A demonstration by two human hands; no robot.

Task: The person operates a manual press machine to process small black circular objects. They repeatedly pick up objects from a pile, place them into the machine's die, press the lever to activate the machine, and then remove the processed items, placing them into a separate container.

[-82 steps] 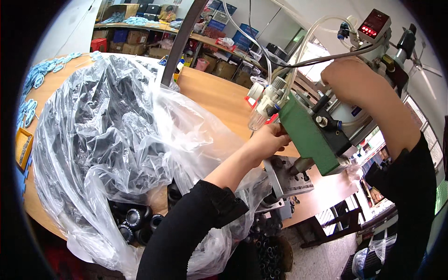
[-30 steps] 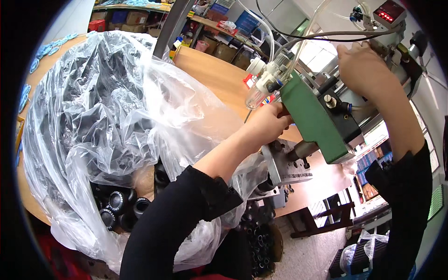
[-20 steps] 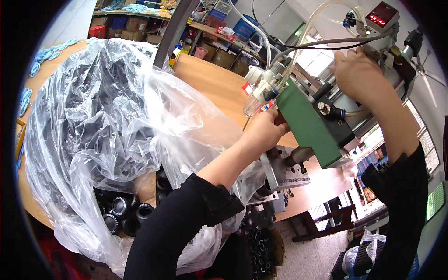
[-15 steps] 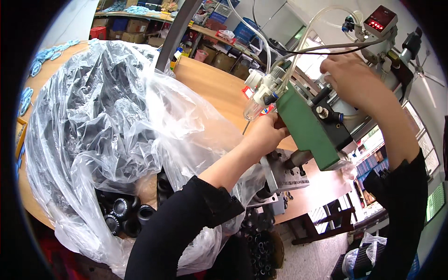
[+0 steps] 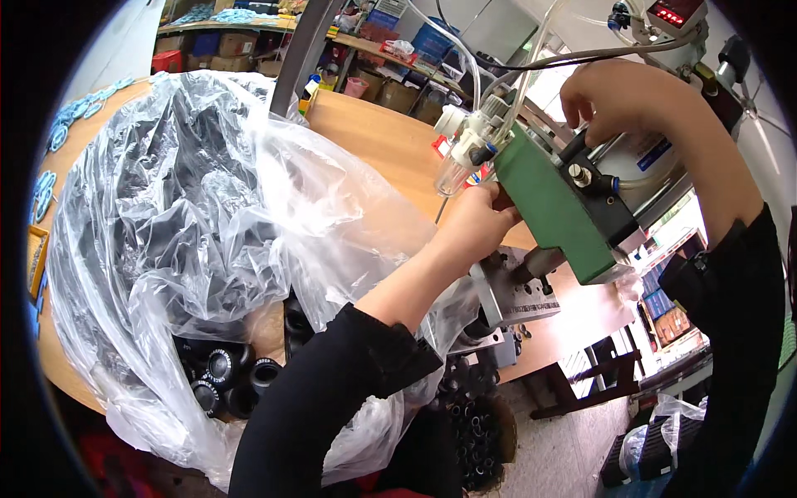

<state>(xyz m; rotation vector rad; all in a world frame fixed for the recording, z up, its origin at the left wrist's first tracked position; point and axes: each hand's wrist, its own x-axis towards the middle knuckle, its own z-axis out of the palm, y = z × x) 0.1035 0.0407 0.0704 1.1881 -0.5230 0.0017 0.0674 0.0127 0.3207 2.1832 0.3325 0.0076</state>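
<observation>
A press-like machine with a green metal cover point(image 5: 544, 207) stands in front of me. My left hand point(image 5: 481, 220) is at the cover's left edge, thumb and fingers bent together; the fingertips go behind the cover, so what they hold is hidden. Above the machine, my right hand point(image 5: 618, 100) curves downward with its fingers apart and nothing visible in them. Its thumb is close to a black cylindrical part point(image 5: 573, 148) on top. Below the cover, a metal shaft point(image 5: 540, 264) meets a steel block point(image 5: 519, 299). A clear filter bowl point(image 5: 455, 176) with white fittings sits beside my left hand.
A large clear plastic bag point(image 5: 174, 216) covers much of the table at left. Round black parts point(image 5: 222, 367) lie at its opening; several more fill a container point(image 5: 477, 440) below. Air hoses point(image 5: 535, 62) and a red digital display point(image 5: 677, 12) are above.
My right hand has shifted slightly down and right over the machine, its fingers curling lower toward the black cylindrical part. My left hand stays at the green cover. The whole view has shifted a little.
</observation>
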